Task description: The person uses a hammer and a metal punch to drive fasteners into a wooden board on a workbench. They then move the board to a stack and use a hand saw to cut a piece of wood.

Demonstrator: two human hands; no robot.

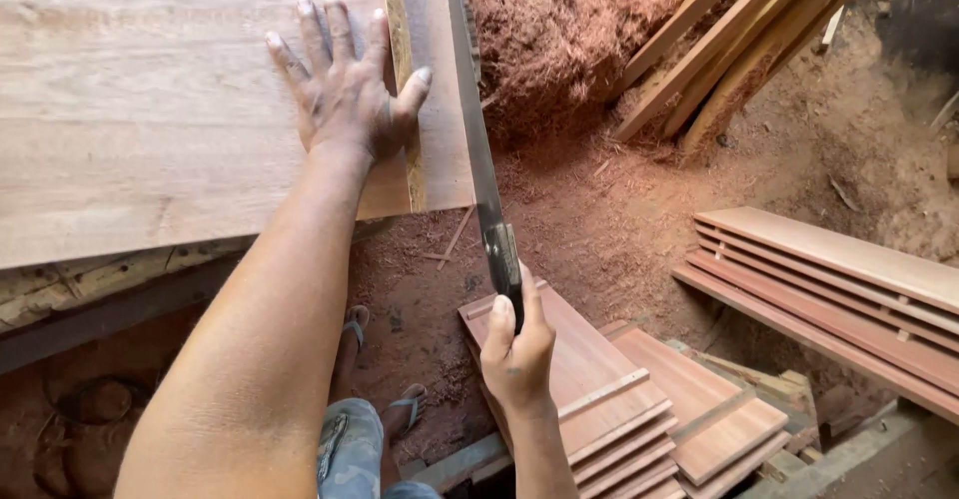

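Note:
My left hand [345, 89] lies flat with fingers spread on a wide wooden board [150, 109] near its right edge. A narrow strip [432, 129] along that edge is marked by a cut line. My right hand [517, 354] grips the dark handle of a long hand saw [478, 149]. The saw blade runs along the board's right side, pointing away from me.
A heap of reddish sawdust [559, 29] covers the ground beyond the board. Loose planks [729, 49] lean at the upper right. Slatted wooden panels [839, 299] and stacked panels [639, 409] lie at the lower right. My feet in sandals [385, 379] stand below.

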